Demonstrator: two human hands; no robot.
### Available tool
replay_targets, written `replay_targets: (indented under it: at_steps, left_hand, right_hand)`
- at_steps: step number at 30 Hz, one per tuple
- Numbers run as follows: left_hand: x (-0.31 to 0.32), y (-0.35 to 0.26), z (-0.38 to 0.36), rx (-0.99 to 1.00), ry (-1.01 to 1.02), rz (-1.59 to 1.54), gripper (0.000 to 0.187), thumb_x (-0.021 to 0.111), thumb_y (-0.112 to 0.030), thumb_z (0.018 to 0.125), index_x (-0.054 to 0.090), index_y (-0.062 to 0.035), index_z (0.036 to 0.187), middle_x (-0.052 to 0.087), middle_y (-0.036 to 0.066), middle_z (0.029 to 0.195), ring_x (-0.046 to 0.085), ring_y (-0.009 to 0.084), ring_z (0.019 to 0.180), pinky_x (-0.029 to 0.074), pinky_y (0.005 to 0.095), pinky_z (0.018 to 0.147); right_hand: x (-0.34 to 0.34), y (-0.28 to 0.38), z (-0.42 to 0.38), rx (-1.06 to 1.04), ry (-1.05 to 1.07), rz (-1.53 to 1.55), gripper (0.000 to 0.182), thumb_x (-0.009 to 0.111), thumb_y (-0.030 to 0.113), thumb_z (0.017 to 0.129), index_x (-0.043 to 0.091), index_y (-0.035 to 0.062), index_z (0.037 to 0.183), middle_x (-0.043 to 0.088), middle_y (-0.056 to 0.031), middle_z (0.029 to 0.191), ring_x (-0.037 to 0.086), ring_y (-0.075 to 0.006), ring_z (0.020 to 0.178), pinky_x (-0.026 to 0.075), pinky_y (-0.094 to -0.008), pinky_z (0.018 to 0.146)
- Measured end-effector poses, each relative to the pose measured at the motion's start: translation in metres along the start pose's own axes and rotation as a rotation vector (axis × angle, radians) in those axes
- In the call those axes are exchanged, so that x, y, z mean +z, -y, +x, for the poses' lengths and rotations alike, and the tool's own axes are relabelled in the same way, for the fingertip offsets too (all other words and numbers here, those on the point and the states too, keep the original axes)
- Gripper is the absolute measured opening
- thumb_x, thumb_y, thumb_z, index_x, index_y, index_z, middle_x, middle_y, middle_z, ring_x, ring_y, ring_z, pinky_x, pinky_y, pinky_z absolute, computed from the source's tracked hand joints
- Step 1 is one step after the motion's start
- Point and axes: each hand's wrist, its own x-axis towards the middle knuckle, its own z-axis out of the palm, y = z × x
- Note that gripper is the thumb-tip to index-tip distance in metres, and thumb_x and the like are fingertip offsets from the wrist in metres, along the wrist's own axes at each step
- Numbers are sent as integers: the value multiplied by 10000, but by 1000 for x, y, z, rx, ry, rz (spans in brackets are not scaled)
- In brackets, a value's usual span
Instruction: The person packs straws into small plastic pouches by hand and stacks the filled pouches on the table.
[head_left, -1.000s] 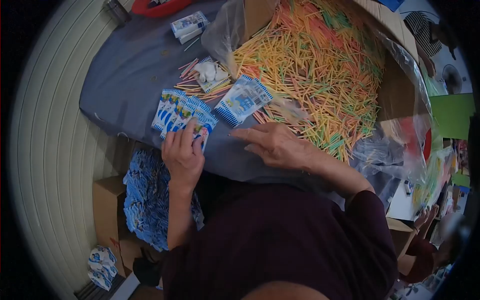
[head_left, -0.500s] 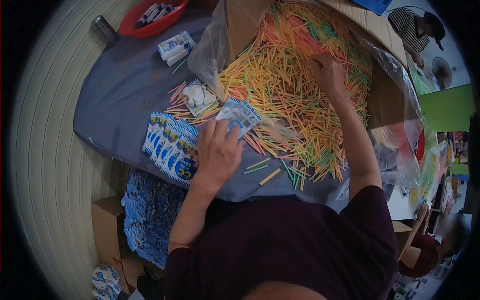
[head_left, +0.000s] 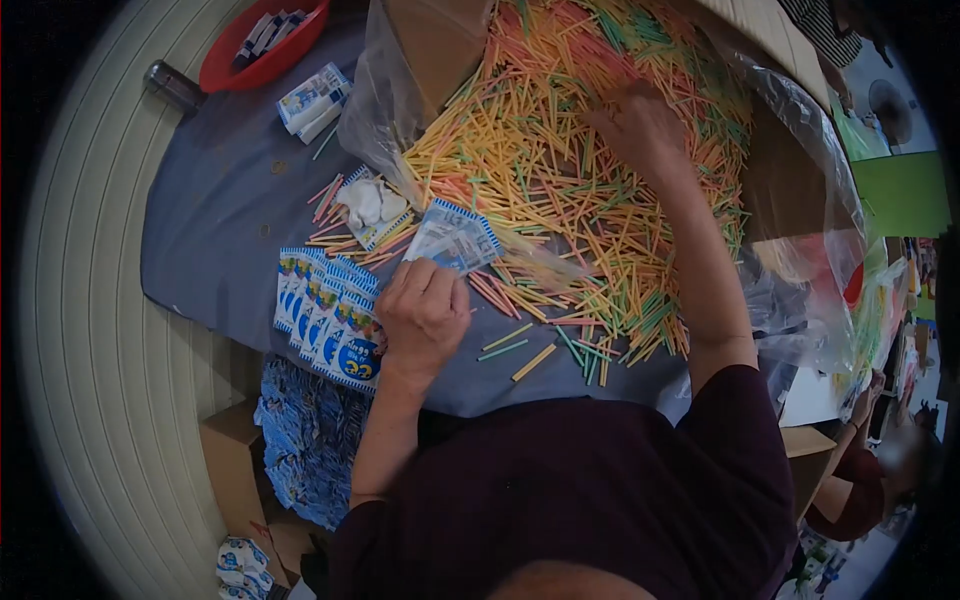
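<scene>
Colourful thin sticks (head_left: 560, 190) lie in a large heap spilling from a plastic-lined cardboard box onto the grey cloth. My right hand (head_left: 637, 125) is over the upper part of the heap, fingers spread and bent, with nothing visible in them. My left hand (head_left: 425, 305) is closed at the lower edge of a clear and blue packet (head_left: 455, 238), gripping it. Left of that hand, a row of overlapping blue and white packets (head_left: 328, 315) lies on the cloth. A crumpled white wad (head_left: 370, 203) rests on another packet above.
A red bowl (head_left: 265, 45) with small packs and a metal flask (head_left: 174, 87) stand at the upper left. Below the table edge, a cardboard box (head_left: 232, 465) sits beside blue packets (head_left: 310, 430). Other people are at the right.
My right hand has shifted up and left over the heap and its fingers have spread. My left hand has moved slightly down and left and closed at the packet's lower edge. The view has shifted.
</scene>
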Motion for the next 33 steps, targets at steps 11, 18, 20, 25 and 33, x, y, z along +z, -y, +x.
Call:
replay_targets:
  at_steps: [11, 18, 20, 25, 33]
  left_hand:
    - [-9, -7, 14, -117, 89, 3, 112, 694, -65, 756, 587, -38, 739, 555, 95, 769, 577, 284, 715, 484, 389, 604]
    - [-10, -7, 9, -118, 98, 21, 78, 644, -50, 745, 571, -44, 717, 545, 92, 773, 585, 277, 739, 505, 377, 592]
    - [-7, -6, 7, -116, 73, 26, 76, 637, -55, 745, 568, -44, 716, 546, 92, 772, 585, 277, 740, 507, 378, 595]
    - [-2, -6, 6, -117, 52, 53, 68, 620, -61, 744, 563, -44, 711, 548, 97, 768, 585, 276, 734, 514, 372, 601]
    - [-3, -5, 5, -152, 90, 33, 65, 680, -83, 779, 636, -51, 816, 567, 79, 780, 595, 277, 747, 509, 385, 601]
  right_hand:
    - [25, 32, 16, 108, 137, -356, 378, 636, 251, 835, 653, -20, 1099, 566, -211, 1146, 550, -381, 1094, 506, -523, 867]
    - [4, 32, -2, 29, 4, -206, 287, 645, 238, 847, 669, 78, 1085, 602, -161, 1088, 596, -348, 1025, 533, -477, 803]
    - [-8, 31, 2, -24, 9, -134, 259, 636, 214, 855, 672, 100, 1084, 613, -157, 1085, 604, -355, 994, 524, -483, 816]
    - [-26, 39, 40, -397, -465, 25, 228, 635, 277, 871, 700, 83, 972, 648, -142, 991, 648, -332, 872, 518, -457, 698]
    - [-34, 104, 130, -186, -71, -277, 325, 574, 324, 898, 685, 118, 1124, 649, -163, 1151, 635, -336, 1044, 525, -440, 811]
